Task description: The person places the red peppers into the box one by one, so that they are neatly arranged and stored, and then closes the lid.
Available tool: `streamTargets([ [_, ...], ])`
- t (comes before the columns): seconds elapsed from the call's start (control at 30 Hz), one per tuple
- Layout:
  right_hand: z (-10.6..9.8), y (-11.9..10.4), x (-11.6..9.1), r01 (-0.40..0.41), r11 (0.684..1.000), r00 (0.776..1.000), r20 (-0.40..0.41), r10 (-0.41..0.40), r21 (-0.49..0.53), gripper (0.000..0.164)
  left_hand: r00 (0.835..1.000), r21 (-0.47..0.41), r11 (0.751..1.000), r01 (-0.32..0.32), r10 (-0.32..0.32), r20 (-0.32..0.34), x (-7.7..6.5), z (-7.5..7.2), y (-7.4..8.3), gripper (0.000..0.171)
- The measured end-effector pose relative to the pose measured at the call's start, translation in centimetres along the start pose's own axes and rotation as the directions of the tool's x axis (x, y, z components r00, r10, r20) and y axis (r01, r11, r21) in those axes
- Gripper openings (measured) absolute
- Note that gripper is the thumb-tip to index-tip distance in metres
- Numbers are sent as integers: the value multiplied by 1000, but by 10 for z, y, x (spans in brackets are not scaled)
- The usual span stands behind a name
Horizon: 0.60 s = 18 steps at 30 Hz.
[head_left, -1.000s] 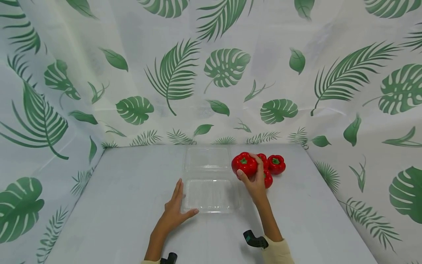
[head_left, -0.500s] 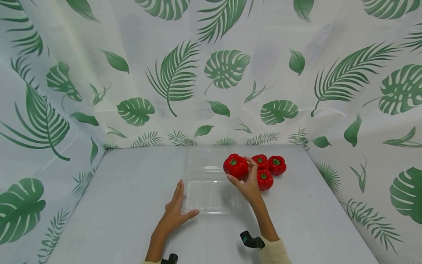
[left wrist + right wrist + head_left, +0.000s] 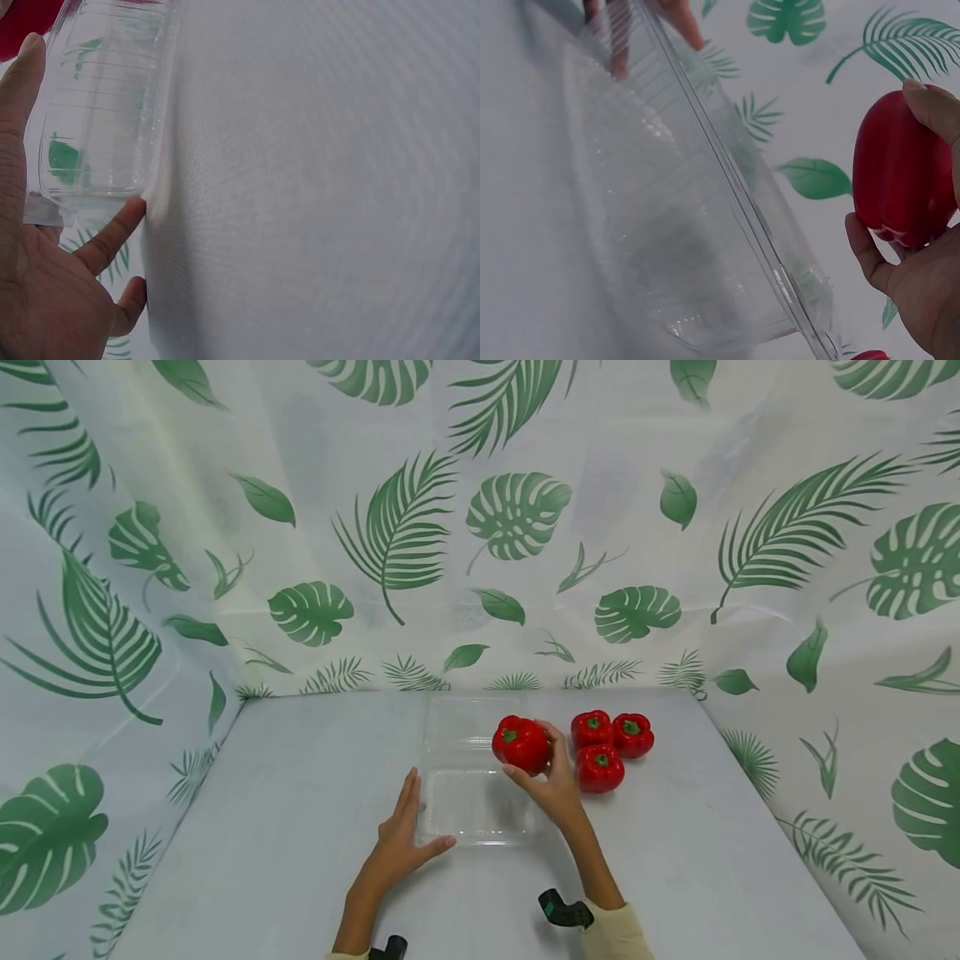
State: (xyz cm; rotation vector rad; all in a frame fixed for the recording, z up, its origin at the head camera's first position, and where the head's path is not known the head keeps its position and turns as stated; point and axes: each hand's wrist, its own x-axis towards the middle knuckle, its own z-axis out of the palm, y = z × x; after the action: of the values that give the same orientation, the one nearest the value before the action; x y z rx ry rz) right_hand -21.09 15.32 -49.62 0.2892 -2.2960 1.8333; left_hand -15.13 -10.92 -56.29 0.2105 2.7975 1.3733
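Observation:
A glossy red bell pepper [image 3: 519,745] with a green stem is gripped by my right hand [image 3: 553,787], thumb on the near side and fingers on the far side. In the head view it overlaps the hinge area of a clear plastic clamshell box [image 3: 476,806], which lies unfolded with its lid [image 3: 474,720] toward the back. The right wrist view shows the same pepper raised beside the box's rim. My left hand [image 3: 403,837] rests at the box's left front corner, fingers extended along the side and thumb spread along the front edge.
Three more red bell peppers stand clustered right of the box: one in front [image 3: 600,770], one behind it [image 3: 591,727], one at the right [image 3: 633,735]. A leaf-patterned cloth [image 3: 510,635] rises behind the white table [image 3: 285,827] and at both sides.
My right hand has carried the pepper leftward from in front of the other peppers to over the box, uncovering those peppers. The left hand has stayed at the box.

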Motion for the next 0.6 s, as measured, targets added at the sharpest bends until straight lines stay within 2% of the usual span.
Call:
streamTargets([
  [0.2, 6, 5, 0, -26, 1000, 999, 35, 27, -12, 88, 1000, 2, 1000, -15, 15, -6, -1, -1, 1, 114],
  [0.37, 12, 6, -2, -44, 997, 997, 68, 48, -65, 89, 1000, 11, 1000, -9, 9, -4, -1, -1, 1, 114],
  [0.6, 21, 12, -4, -27, 993, 992, 123, 41, -111, 89, 1000, 11, 1000, -29, 29, -6, -1, -2, 2, 112],
])
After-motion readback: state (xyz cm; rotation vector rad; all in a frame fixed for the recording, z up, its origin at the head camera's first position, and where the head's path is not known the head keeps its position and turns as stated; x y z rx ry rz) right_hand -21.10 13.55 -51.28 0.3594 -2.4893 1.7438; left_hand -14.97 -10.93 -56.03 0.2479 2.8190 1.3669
